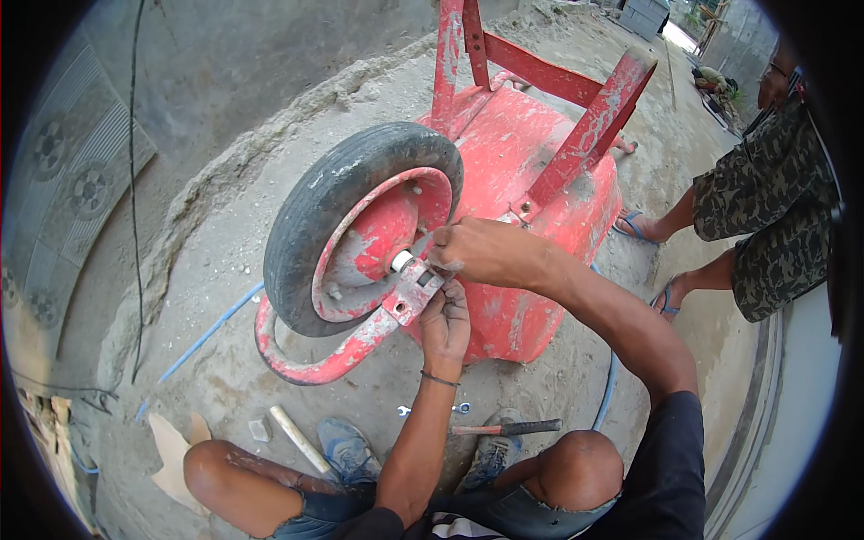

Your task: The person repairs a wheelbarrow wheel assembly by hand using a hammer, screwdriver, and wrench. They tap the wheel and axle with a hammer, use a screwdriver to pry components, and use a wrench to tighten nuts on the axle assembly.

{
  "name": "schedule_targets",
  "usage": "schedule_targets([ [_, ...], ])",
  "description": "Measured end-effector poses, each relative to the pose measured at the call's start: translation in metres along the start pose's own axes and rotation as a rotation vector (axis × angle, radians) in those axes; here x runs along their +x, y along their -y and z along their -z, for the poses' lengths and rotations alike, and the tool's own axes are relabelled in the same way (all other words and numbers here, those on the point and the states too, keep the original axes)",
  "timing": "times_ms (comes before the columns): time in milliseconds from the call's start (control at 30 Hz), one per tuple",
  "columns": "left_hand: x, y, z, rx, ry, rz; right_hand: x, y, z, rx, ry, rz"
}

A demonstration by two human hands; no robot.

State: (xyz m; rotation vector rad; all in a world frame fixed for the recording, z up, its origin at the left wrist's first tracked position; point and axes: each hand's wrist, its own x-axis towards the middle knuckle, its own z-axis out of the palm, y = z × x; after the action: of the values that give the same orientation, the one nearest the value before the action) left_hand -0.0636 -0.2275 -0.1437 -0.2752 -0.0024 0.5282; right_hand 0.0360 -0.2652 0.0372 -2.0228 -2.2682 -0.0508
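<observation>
A red, cement-splashed wheelbarrow (504, 319) lies upside down in front of me, its black-tyred wheel (292, 238) raised on the left. My right hand (477, 252) is closed in a fist beside the wheel's axle, just above the metal bracket (415, 290) on the red tube frame (337, 367). Right below it, my left hand (445, 324) has its fingers curled up against the bracket's near end. Whatever the fingers of either hand grip is hidden by the hands. A white collar (402, 262) shows on the axle between wheel and bracket.
By my shoes lie a hammer (508, 428), a wrench (461, 409) and a pale stick (301, 439). Blue hose (211, 331) runs along the dusty ground. A person in camouflage shorts (765, 207) stands at the right. A concrete wall (243, 54) rises at the far left.
</observation>
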Motion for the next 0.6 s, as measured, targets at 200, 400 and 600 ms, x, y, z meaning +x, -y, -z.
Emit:
schedule_targets([
  [200,0.000,0.001,-0.005,0.007,0.046,0.052,-0.001,-0.006,0.006,0.089,0.065,0.037],
  [400,0.005,0.003,-0.001,-0.065,0.052,0.052,0.002,-0.011,-0.004,0.075,0.032,0.060],
  [600,0.005,0.003,-0.002,-0.096,0.122,0.061,0.000,-0.022,-0.005,0.058,0.156,0.027],
])
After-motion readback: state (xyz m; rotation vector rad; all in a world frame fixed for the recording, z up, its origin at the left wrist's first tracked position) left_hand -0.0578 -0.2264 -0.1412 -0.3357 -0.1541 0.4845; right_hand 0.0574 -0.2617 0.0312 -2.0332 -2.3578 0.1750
